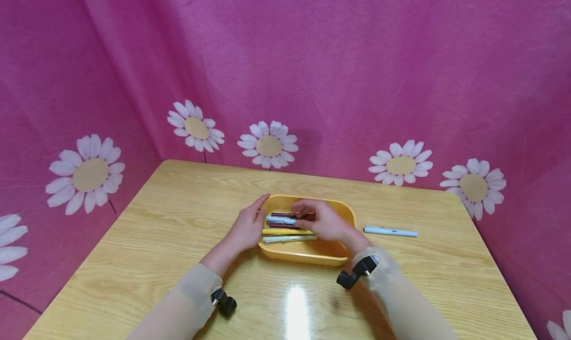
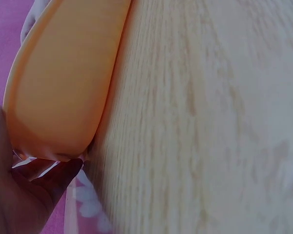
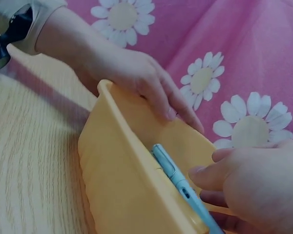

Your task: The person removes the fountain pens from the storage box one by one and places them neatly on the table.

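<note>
A yellow plastic basket (image 1: 308, 257) rests on the table, several pens lying along its left part. My left hand (image 1: 250, 226) grips its left end; in the left wrist view thumb and fingers close round that end of the basket (image 2: 63, 87). My right hand (image 1: 323, 221) reaches into it, fingers loosely bent, thumb and forefinger apart. Its thumb overlaps the end of a light blue pen (image 1: 281, 221) on top of dark red pens (image 1: 282, 214). Nearer me lie a yellow pen (image 1: 285, 231) and a pale green pen (image 1: 290, 239). The right wrist view shows my right fingertips beside a pale clipped pen (image 3: 178, 180).
Another light blue pen (image 1: 390, 231) lies on the table, right of the basket. The wooden table (image 1: 187, 221) extends round the basket on all sides. Pink cloth (image 1: 321, 82) with white daisies hangs behind it and at both sides.
</note>
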Demonstrator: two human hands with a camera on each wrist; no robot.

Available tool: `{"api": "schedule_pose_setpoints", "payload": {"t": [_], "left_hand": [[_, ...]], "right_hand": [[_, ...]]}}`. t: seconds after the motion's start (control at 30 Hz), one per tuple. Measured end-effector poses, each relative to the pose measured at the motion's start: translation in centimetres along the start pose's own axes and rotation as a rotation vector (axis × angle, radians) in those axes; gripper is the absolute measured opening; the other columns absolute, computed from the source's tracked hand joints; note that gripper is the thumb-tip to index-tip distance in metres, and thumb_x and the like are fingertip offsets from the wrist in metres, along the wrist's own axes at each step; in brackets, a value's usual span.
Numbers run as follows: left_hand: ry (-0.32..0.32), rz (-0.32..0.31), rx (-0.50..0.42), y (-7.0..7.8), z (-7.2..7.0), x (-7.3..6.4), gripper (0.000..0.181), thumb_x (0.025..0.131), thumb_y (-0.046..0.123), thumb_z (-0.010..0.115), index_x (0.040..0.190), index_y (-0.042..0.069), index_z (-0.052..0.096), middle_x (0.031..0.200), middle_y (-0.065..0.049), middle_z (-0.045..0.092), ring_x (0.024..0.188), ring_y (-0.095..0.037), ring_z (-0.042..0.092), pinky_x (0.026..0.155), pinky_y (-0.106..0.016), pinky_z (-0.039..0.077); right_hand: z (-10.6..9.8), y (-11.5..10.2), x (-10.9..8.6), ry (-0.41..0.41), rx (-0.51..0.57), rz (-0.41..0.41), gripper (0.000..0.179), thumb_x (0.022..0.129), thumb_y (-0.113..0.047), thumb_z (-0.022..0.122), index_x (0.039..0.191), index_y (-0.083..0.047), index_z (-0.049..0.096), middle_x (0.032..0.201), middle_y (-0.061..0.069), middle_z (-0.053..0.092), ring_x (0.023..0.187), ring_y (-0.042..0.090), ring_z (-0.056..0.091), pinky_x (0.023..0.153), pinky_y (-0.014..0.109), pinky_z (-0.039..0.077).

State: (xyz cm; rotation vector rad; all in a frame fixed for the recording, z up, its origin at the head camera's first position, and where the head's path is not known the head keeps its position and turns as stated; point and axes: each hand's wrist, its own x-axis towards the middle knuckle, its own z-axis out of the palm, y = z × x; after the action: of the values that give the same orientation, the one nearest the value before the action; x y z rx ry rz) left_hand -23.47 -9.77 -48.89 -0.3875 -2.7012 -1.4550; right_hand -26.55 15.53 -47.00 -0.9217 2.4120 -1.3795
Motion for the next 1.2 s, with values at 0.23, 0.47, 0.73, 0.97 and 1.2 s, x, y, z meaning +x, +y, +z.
{"api": "schedule_pose_setpoints", "payload": {"t": [0.23, 0.47, 0.73, 0.97, 1.2], "left_hand": [[-0.005, -0.001, -0.019, 0.1, 0.0, -0.1, 0.051, 0.113, 0.009, 0.04, 0.163, 0.008, 0.04, 0.15, -0.025, 0.056, 0.141, -0.034, 0.05, 0.122, -0.05, 0.034], [0.005, 0.01, -0.014, 0.0, 0.0, -0.1, 0.05, 0.112, 0.008, 0.041, 0.162, 0.007, 0.042, 0.147, -0.026, 0.058, 0.139, -0.035, 0.052, 0.121, -0.051, 0.036], [-0.011, -0.011, -0.004, 0.4, -0.2, -0.2, 0.05, 0.114, 0.011, 0.04, 0.163, 0.007, 0.04, 0.15, -0.026, 0.055, 0.142, -0.036, 0.049, 0.121, -0.051, 0.035], [-0.007, 0.002, 0.003, 0.4, -0.2, -0.1, 0.05, 0.113, 0.01, 0.041, 0.163, 0.008, 0.041, 0.149, -0.025, 0.056, 0.141, -0.037, 0.051, 0.121, -0.051, 0.036], [-0.002, 0.005, 0.01, 0.3, -0.2, -0.2, 0.05, 0.113, 0.012, 0.04, 0.163, 0.008, 0.041, 0.15, -0.027, 0.055, 0.14, -0.038, 0.052, 0.121, -0.05, 0.035]], "right_hand": [[0.4, -0.2, 0.4, -0.032, -0.068, -0.014, 0.032, 0.097, 0.005, 0.072, 0.129, 0.005, 0.069, 0.121, 0.017, 0.072, 0.107, 0.03, 0.069, 0.097, 0.046, 0.058], [1.0, -0.5, 1.4, -0.055, -0.205, -0.009, 0.024, 0.094, 0.007, 0.072, 0.118, 0.003, 0.074, 0.106, 0.008, 0.074, 0.096, 0.018, 0.069, 0.088, 0.034, 0.059], [1.5, -0.8, 1.9, -0.023, -0.264, 0.015, 0.024, 0.091, 0.012, 0.069, 0.112, 0.001, 0.075, 0.097, 0.005, 0.073, 0.089, 0.015, 0.067, 0.082, 0.033, 0.059], [1.5, -1.2, 1.7, -0.015, -0.272, 0.044, 0.027, 0.094, 0.014, 0.064, 0.114, 0.0, 0.075, 0.102, 0.006, 0.072, 0.093, 0.019, 0.066, 0.087, 0.037, 0.058], [0.9, -1.2, 1.1, 0.029, -0.316, -0.027, 0.032, 0.089, 0.019, 0.059, 0.108, -0.001, 0.076, 0.103, 0.007, 0.066, 0.096, 0.023, 0.062, 0.088, 0.038, 0.056]]}}
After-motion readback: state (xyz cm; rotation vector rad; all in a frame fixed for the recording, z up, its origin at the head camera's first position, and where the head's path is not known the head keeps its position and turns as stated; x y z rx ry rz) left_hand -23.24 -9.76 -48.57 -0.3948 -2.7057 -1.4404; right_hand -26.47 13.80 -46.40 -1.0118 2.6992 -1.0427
